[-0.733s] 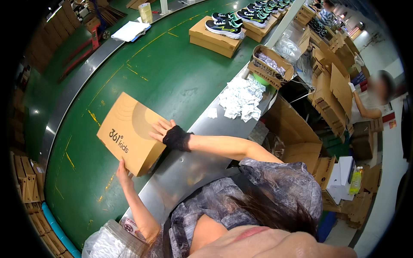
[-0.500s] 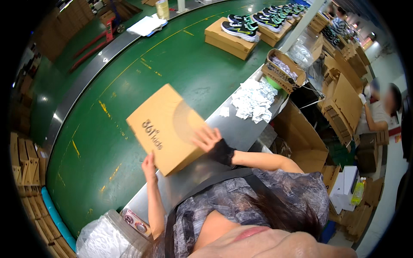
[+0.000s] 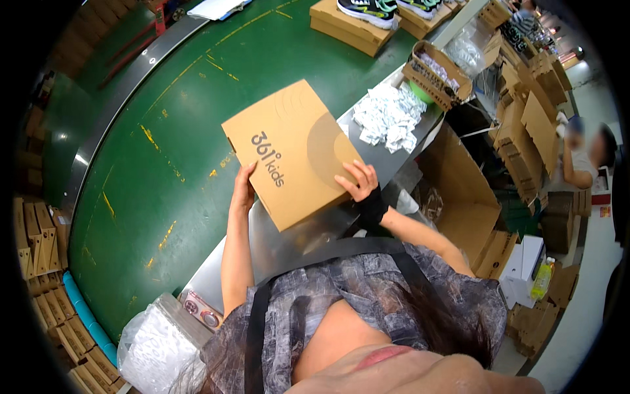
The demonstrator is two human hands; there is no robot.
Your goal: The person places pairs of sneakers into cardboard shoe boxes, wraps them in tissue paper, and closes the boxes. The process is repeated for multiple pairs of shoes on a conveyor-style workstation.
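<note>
1. The tan shoe box (image 3: 292, 151) is the anchor here: one closed cardboard box, held tilted over the near edge of the green conveyor belt (image 3: 164, 131) and the steel worktop (image 3: 289, 243) beside it.
2. The left hand (image 3: 243, 187) is on the box's near-left edge. Its fingers are curled fairly close around that edge, so it's gripping, though the fingertips go under the box and can't be seen.
3. The right hand (image 3: 357, 180) sits on the box's near-right corner, fingers spread loosely and lying flat on the lid, thumb toward the edge. A black wrist wrap (image 3: 372, 205) is just behind it.
4. So that's two hands on one box, both touching it.
5. Right of the box, on the worktop, there's a heap of small white packets (image 3: 387, 117), too many to count.
6. Just past that heap is one small open cardboard tray (image 3: 436, 82) with more stuff in it, probably more packets, but it's too small to tell.
7. Well beyond the box, up the belt, two more shoe boxes (image 3: 348, 26) sit with dark sneakers (image 3: 367, 8) on top.
8. Further right of the box, below the worktop, stands one big open carton (image 3: 459, 190).
9. Near-left of the box, at the worktop's end, is a clear plastic bag (image 3: 154, 345) of white stuff.
</note>
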